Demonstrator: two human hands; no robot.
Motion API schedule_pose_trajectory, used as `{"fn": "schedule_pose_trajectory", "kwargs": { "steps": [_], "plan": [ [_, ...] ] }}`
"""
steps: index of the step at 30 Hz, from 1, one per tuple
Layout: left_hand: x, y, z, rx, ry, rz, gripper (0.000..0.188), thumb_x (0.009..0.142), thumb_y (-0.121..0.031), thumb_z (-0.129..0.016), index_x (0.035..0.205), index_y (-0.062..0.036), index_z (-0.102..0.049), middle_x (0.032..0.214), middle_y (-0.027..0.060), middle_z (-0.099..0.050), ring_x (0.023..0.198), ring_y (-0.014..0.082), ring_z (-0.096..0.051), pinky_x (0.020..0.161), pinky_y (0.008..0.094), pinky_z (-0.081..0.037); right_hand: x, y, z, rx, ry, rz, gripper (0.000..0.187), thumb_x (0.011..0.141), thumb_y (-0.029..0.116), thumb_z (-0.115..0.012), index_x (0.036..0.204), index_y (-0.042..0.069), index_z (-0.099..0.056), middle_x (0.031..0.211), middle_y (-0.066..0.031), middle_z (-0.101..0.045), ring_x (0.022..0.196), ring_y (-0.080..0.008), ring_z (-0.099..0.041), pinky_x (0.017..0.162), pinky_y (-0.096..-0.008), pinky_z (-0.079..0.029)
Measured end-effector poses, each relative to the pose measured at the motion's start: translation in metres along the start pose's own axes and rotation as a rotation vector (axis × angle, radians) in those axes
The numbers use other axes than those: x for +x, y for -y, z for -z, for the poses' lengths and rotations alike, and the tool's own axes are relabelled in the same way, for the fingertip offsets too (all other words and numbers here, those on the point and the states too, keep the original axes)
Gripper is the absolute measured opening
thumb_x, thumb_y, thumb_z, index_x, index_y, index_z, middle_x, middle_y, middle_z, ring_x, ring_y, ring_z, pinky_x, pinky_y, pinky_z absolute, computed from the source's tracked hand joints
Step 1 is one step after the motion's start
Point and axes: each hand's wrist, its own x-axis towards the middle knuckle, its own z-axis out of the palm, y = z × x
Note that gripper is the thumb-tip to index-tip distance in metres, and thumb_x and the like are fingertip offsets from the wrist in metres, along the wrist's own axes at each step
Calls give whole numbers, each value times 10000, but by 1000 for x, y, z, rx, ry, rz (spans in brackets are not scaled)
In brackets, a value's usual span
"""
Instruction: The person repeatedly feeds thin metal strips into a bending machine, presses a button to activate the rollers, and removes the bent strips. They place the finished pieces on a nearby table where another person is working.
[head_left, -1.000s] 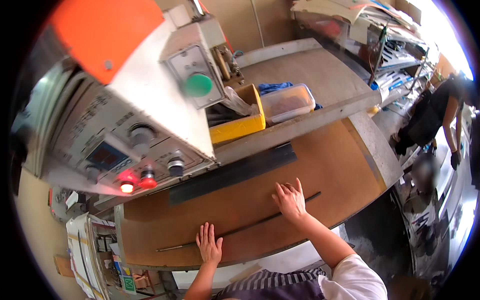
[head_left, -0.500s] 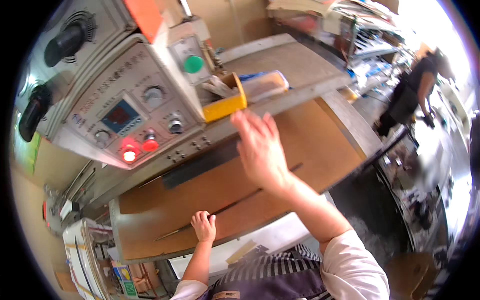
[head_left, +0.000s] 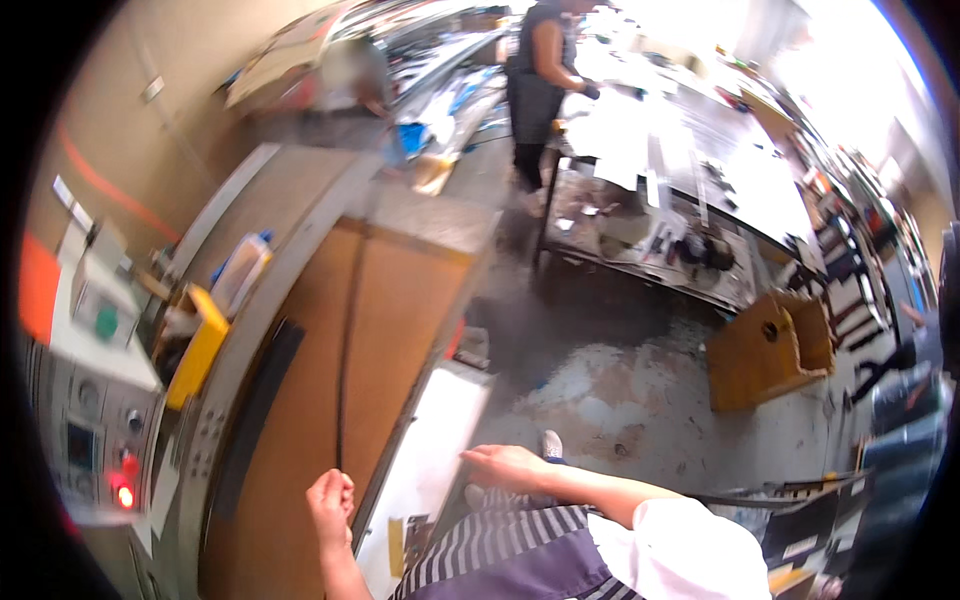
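My left hand [head_left: 332,500] is closed around the near end of a long, thin dark strip [head_left: 343,370]. The strip runs away from the fist over a brown work board [head_left: 300,450], up toward the board's far end. My right hand [head_left: 505,468] hangs beside the white surface at the board's right edge, fingers stretched out to the left and nothing visible in them. A wider flat black bar [head_left: 262,410] lies along the left side of the board, apart from both hands.
At left stands a control panel [head_left: 85,440] with a lit red lamp. A yellow bin [head_left: 200,345] and a clear tub [head_left: 240,275] sit on the machine ledge. Far off, a person [head_left: 540,80] works at a long table [head_left: 690,150]. A wooden box [head_left: 745,360] stands on the floor.
My view has swung to the right. The strip, which lay across the board under my left hand, now extends forward from my left fist. My right hand has left the space above the board.
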Motion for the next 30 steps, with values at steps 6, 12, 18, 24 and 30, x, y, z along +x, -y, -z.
{"fn": "schedule_pose_trajectory", "kwargs": {
  "steps": [6, 12, 18, 24, 30],
  "plan": [
    [8, -113, -193, -402, 461, -423, 390, 987, -393, -557, 749, -93, -483, 625, -31, -380, 491, 49, -314, 406, 201, -226, -46, -48, 64, 195, -229, 111, 721, 892, 419, -656, 1460, 86, -363, 1370, -175, -493, 1228, -333, -521, 995, -409, -468],
    [-2, -152, -439, -694, 1048, -445, 402, 993, -417, -531, 770, -90, -460, 690, -23, -347, 551, 75, -283, 469, 231, -244, -133, -118, 146, 750, -442, 123, 580, 920, 303, -673, 1388, 52, -438, 1167, -141, -658, 1069, -202, -630, 920, -342, -494],
    [18, -127, -587, -40, 1038, -566, 763, 905, -339, -685, 1484, -17, -305, 1263, 71, -516, 1091, 156, -533, 944, 302, -422, -232, -209, 186, 753, -1094, -192, 254, 980, 255, -597, 1039, 15, -657, 672, -61, -593, 626, -76, -522, 585, -270, -451],
    [67, -41, -642, 169, 1062, -238, 426, 911, -44, -653, 1313, -46, -512, 1140, 19, -572, 985, 81, -561, 875, 239, -467, -291, -287, 179, 693, -1490, -598, 193, 944, 195, -645, 858, 26, -679, 607, 57, -540, 558, -25, -459, 489, -224, -363],
    [135, 22, -682, 333, 1123, -61, 284, 922, -105, -656, 1194, -38, -604, 1072, 30, -638, 948, 99, -602, 856, 257, -505, -294, -364, 151, 693, -1481, -932, 228, 921, 216, -647, 781, 38, -670, 585, 42, -554, 533, -49, -483, 473, -249, -373]
  ]
}}
